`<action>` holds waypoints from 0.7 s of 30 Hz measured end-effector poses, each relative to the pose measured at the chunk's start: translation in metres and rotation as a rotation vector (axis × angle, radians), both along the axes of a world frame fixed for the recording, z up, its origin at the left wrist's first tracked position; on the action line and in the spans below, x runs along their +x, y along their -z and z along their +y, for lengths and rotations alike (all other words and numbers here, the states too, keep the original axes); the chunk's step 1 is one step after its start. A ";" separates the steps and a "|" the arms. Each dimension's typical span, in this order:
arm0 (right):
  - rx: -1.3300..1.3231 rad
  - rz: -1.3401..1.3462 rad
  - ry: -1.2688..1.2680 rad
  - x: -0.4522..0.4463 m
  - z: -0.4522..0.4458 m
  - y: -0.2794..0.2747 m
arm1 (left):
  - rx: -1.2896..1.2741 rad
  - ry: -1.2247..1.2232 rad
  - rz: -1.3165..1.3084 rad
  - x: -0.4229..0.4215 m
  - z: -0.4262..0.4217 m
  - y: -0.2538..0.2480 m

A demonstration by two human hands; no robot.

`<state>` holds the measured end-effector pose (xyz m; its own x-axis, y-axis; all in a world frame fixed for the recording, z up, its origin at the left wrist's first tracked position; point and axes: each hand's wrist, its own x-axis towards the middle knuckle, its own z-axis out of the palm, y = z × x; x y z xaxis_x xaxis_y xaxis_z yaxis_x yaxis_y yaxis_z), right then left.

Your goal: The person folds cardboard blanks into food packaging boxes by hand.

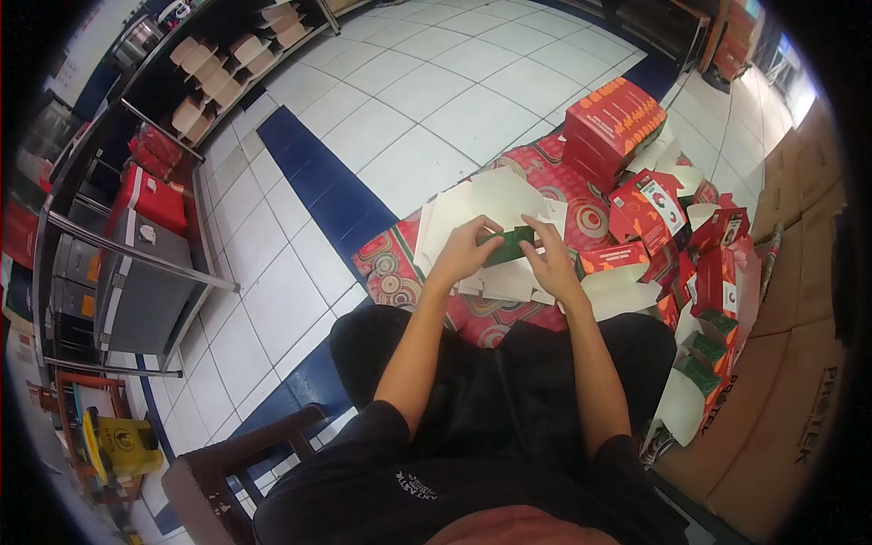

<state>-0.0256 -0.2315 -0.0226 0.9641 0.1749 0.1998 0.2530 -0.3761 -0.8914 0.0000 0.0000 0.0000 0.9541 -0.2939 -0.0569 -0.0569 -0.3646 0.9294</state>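
Brown cardboard boxes (772, 427) line the right of a white-tiled floor (436, 118), where a seated person in black (363, 481) works over a red patterned cloth (590, 216). A red printed box (610, 127) stands toward the cloth's far end; opened red cartons (647, 209) crowd the right side. Above white cardboard sheets (500, 195), the left hand (463, 252) pinches one end of a small green carton piece (510, 246), the right hand's (552, 263) grip closing on the other.
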 end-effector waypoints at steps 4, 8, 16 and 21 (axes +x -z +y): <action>0.074 -0.058 0.000 -0.003 -0.005 -0.001 | -0.008 -0.028 -0.096 -0.002 0.000 0.003; 0.049 -0.056 0.116 -0.004 0.000 0.000 | -0.037 0.026 -0.005 -0.003 -0.001 -0.015; 0.068 -0.144 0.274 -0.005 0.011 -0.002 | -0.056 0.024 -0.044 -0.003 0.002 -0.020; 0.068 -0.095 0.173 -0.006 0.006 -0.014 | 0.014 0.016 -0.051 -0.005 0.005 -0.025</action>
<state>-0.0317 -0.2250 -0.0083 0.9548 -0.0090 0.2970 0.2738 -0.3611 -0.8914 -0.0053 0.0046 0.0246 0.9512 -0.3083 -0.0126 -0.1099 -0.3767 0.9198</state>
